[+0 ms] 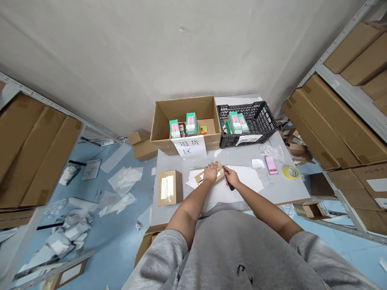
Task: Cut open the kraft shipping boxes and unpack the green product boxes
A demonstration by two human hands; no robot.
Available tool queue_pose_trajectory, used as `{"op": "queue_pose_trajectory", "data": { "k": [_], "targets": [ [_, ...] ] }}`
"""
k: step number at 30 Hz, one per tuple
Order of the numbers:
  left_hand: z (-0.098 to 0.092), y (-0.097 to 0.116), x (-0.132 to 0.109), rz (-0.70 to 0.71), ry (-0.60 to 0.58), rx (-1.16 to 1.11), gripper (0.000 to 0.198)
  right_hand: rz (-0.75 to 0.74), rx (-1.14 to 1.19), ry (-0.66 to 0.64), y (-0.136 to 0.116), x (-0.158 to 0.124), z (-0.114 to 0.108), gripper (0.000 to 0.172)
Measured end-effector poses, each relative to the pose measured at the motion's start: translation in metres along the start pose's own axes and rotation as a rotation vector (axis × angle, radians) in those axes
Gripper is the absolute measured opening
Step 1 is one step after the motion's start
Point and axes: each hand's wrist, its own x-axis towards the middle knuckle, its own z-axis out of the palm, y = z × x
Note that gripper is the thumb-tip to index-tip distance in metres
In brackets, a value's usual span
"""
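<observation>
My left hand [211, 173] lies fingers-down on a small cardboard parcel [200, 177] in the middle of the grey table [242, 155], holding it in place. My right hand [232, 177] is closed round a red and black cutter [229, 182] whose tip touches the parcel's right end. White wrapping paper [244, 179] lies under the parcel.
A taped cardboard box [169, 187] sits at the table's left. At the back stand an open carton [208, 139] and a black crate [266, 121], both with green boxes. A pink packet [271, 165] and a yellow tape roll [292, 172] lie right. Shelves of cartons flank both sides; litter covers the blue floor.
</observation>
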Motion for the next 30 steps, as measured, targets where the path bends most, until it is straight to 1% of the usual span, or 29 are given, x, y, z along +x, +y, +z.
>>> {"op": "queue_pose_trajectory", "data": {
  "k": [2,5,9,14,18,20,23,25,30],
  "targets": [
    [-0.003,-0.001,0.001,-0.006,-0.007,-0.004,0.061,0.028,0.050,0.017,-0.005,0.002,0.005,0.057],
    [-0.007,-0.003,0.002,0.000,-0.027,-0.009,0.060,0.046,0.065,0.033,-0.007,0.004,0.011,0.054],
    [-0.010,-0.003,0.000,-0.010,-0.023,-0.009,0.059,0.021,0.056,0.045,-0.002,0.003,0.013,0.058],
    [-0.009,-0.001,-0.006,-0.020,-0.013,0.006,0.060,-0.009,0.114,0.078,0.007,0.001,0.015,0.058],
    [-0.007,0.001,-0.008,-0.032,-0.001,0.004,0.065,-0.017,0.110,0.113,0.012,0.000,0.012,0.059],
    [-0.005,0.003,-0.009,-0.049,0.005,0.010,0.065,-0.020,0.109,0.128,0.010,0.001,0.009,0.059],
    [-0.002,0.006,-0.010,-0.046,0.007,0.021,0.058,-0.012,0.116,0.090,0.003,0.004,0.007,0.059],
    [-0.002,0.007,-0.010,-0.030,0.003,0.020,0.055,-0.007,0.105,0.067,-0.002,0.007,0.009,0.059],
    [-0.007,0.004,-0.004,-0.037,-0.010,-0.005,0.050,-0.017,0.027,0.078,-0.006,0.009,0.016,0.061]
  ]
}}
